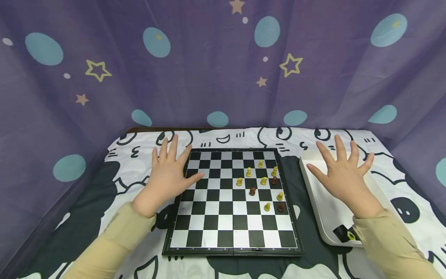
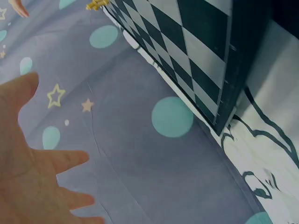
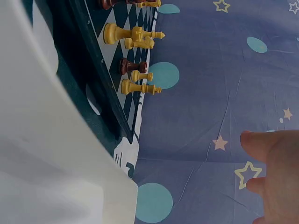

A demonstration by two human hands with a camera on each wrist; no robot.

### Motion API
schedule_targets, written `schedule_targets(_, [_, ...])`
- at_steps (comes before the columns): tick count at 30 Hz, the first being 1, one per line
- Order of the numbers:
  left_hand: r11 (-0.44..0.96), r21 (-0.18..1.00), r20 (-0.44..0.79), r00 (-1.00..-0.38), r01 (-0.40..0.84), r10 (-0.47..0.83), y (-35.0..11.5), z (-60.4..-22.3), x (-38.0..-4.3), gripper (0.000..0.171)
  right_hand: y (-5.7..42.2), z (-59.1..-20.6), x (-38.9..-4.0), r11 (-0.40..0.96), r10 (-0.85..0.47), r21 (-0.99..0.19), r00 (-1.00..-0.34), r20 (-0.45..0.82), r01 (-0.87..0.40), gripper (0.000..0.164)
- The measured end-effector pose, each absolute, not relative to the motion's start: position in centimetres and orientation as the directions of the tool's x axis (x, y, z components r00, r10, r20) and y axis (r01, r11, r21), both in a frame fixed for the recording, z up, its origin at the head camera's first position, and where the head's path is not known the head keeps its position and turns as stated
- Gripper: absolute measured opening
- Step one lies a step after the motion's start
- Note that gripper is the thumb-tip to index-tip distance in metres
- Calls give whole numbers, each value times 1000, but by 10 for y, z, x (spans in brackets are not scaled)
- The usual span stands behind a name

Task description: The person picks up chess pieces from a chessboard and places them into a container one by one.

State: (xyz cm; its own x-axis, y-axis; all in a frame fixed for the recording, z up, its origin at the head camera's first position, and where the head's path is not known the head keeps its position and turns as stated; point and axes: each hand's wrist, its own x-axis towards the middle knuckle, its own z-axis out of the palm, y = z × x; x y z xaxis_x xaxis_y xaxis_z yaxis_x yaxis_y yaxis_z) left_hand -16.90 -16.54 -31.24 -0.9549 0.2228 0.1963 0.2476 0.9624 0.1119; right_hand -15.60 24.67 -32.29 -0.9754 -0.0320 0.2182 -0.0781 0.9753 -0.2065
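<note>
A black-and-white chessboard (image 1: pixel 216 209) lies flat on the patterned cloth. Several yellow chess pieces, among them a yellow piece (image 1: pixel 239 181) and another at the front (image 1: pixel 267 207), stand over its right half with dark brown pieces, one being a brown rook (image 3: pixel 133 66). My left hand (image 1: pixel 163 178) is spread over the board's left edge, its thumb reaching across the squares. My right hand (image 1: pixel 343 180), fingers fanned out, is above the white tray (image 1: pixel 322 221). Neither hand holds anything.
Inside the tray's front end is a small black item with a yellow part (image 1: pixel 343 233), partly hidden by the right sleeve (image 1: pixel 390 240). A purple curtain (image 1: pixel 216 77) with stars hangs behind the table. The cloth (image 1: pixel 129 155) has black cartoon faces.
</note>
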Motion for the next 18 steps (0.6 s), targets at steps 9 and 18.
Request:
schedule_targets(9, [939, 69, 72, -940, 337, 332, -150, -315, -170, 97, 235, -319, -168, 965, -82, -231, -977, 198, -128, 67])
schedule_targets(18, [916, 87, -86, -913, 392, 399, -140, -332, -172, 105, 219, -314, -187, 934, -181, -299, -980, 82, -198, 68])
